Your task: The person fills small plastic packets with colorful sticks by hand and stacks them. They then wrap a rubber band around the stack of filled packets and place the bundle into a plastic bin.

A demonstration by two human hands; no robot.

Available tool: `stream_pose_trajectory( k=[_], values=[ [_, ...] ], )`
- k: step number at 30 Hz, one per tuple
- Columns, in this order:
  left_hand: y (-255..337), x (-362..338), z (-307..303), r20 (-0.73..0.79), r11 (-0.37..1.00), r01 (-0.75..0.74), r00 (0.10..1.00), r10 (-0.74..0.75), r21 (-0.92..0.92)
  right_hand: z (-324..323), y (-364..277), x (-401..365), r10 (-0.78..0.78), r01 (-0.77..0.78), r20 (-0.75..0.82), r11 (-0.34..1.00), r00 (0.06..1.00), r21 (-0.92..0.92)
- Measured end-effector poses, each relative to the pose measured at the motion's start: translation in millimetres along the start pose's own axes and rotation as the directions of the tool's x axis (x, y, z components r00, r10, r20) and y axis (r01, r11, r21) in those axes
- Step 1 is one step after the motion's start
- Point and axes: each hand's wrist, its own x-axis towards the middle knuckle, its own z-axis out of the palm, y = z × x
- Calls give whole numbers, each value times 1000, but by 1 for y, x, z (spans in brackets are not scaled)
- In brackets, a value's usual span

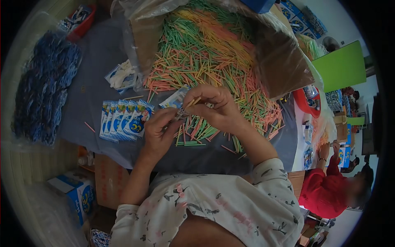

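Observation:
My left hand [159, 128] pinches the edge of a small printed packet [180, 114], mostly covered by the fingers. My right hand [218, 108] meets it at the packet's mouth, thumb and fingers closed on a few thin yellowish sticks [193, 101]. Just behind the hands lies another blue-and-white packet [173, 99]. To the left of my left hand, several blue-and-white packets [123, 120] overlap in a fanned row on the dark cloth. Beyond both hands spreads a big heap of thin pink, green, yellow and orange sticks [205, 61].
An opened carton lined with clear plastic [284, 61] surrounds the heap. Far left is a bag of dark blue wrappers [45, 86], near a red basket [83, 24]. White gloves [122, 74] rest on a packet. At right, a person in red [329, 191] works beside another red basket [308, 103].

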Motion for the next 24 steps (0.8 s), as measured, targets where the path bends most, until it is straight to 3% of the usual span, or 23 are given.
stream_pose_trajectory(
  k=[2, 4, 5, 7, 11, 15, 18, 19, 20, 21, 22, 24],
  values=[
    [1, 0, -1, 27, 999, 32, 999, -31, -29, 6, 4, 0, 14, -10, -78, 998, 997, 61],
    [-1, -2, 2, 13, 993, 33, 999, -32, -115, 13, 6, 0, -260, 214, -126, 930, 957, -298],
    [-2, -4, 4, 3, 978, 38, 999, -38, -205, 13, 6, 0, -262, 214, -129, 930, 957, -300],
    [0, -8, 6, -18, 959, 92, 995, -100, -268, 11, 6, 0, -348, 264, -49, 788, 936, -557],
    [0, -10, 5, -20, 854, 236, 961, -276, -463, 12, 19, -2, -392, 273, -74, 752, 917, -600],
    [6, -10, 2, 37, 890, 235, 970, -240, -392, 15, 26, -13, -272, 250, 27, 837, 962, -487],
    [9, -24, -5, 52, 910, 364, 931, -362, -200, 6, 21, -23, -174, 174, 35, 902, 984, -396],
    [18, -21, -8, -45, 977, 147, 989, -142, 152, 3, 19, -25, -110, 113, 30, 931, 994, -346],
    [29, -17, -14, -41, 859, -60, 995, 93, 508, -1, 19, -28, -112, 104, -4, 937, 994, -333],
    [41, -16, -23, -2, 763, 31, 999, -38, 645, -7, 20, -30, -116, 94, -47, 940, 992, -327],
    [36, -19, -31, -27, 747, 56, 998, -51, 663, -13, 27, -32, -121, 109, -21, 946, 992, -304],
    [15, -21, -41, -3, 428, 21, 999, -42, 904, -24, 43, -40, 40, -65, -129, 979, 991, -195]
  ],
)
